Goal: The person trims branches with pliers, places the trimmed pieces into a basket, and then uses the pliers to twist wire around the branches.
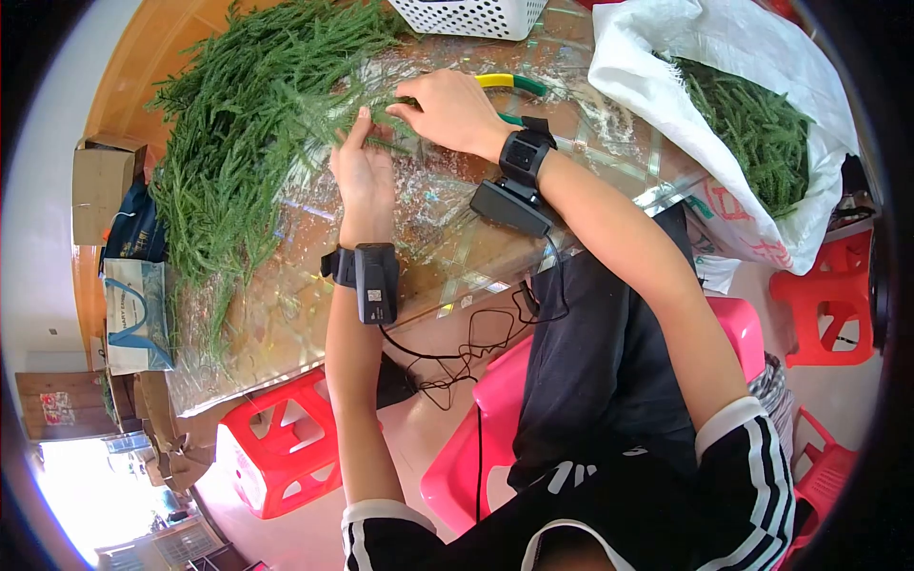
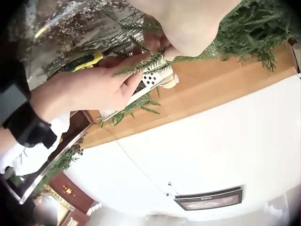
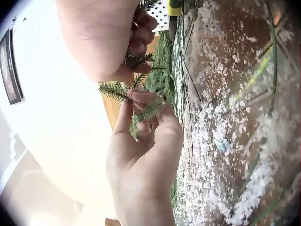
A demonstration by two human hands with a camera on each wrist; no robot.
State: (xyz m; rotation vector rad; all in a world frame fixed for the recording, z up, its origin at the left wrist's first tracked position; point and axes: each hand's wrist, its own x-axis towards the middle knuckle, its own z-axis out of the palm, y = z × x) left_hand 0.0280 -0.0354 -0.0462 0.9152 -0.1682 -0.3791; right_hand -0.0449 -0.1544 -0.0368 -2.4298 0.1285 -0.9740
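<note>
Over the table, both hands meet at a small green needle-leaved sprig (image 3: 114, 90). My left hand (image 1: 365, 181), palm up, pinches it between thumb and fingers; in the right wrist view this left hand (image 3: 146, 160) shows from below. My right hand (image 1: 455, 109) comes in from the right and grips the sprig with thumb and curled fingers. In the left wrist view the right hand (image 2: 94, 87) has its fingertips beside the left hand (image 2: 188, 23), and sprig needles (image 2: 141, 64) stick out between them. To the left lies a large heap of green sprigs (image 1: 238, 133).
A tool with a yellow and green handle (image 1: 505, 82) lies beyond the right hand. White crumbs cover parts of the plastic-covered table (image 1: 305, 314). A white perforated basket (image 1: 466, 17) stands at the back, and a white sack (image 1: 628, 57) of greenery at the right.
</note>
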